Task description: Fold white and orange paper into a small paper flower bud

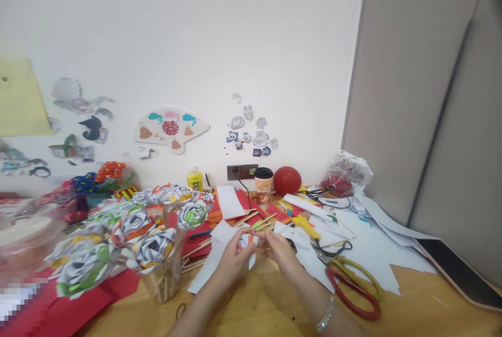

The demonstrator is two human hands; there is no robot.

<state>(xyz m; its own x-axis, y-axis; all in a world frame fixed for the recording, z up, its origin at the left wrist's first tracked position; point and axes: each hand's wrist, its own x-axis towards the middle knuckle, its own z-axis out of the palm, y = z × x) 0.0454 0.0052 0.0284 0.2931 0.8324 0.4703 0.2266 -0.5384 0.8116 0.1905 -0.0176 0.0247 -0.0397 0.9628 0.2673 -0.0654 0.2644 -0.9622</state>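
My left hand (232,253) is closed around a small white and orange paper flower (247,242), its fingers curled about the rolled petals. My right hand (280,249) pinches at the flower's right edge, with fingertips close to those of the left. A strip of white paper hangs below the flower. Beneath and behind the hands lie white paper (207,266) and thin wooden sticks (204,245). To the left, a clear cup (162,279) holds finished paper flowers (152,248) on sticks.
Red-and-yellow-handled scissors (355,295) lie right of my right forearm, near a yellow glue gun (306,226). A lidded paper cup (264,186), a red balloon (287,180) and a yellow bottle (195,178) stand by the wall. A dark-screened tablet (458,271) rests far right.
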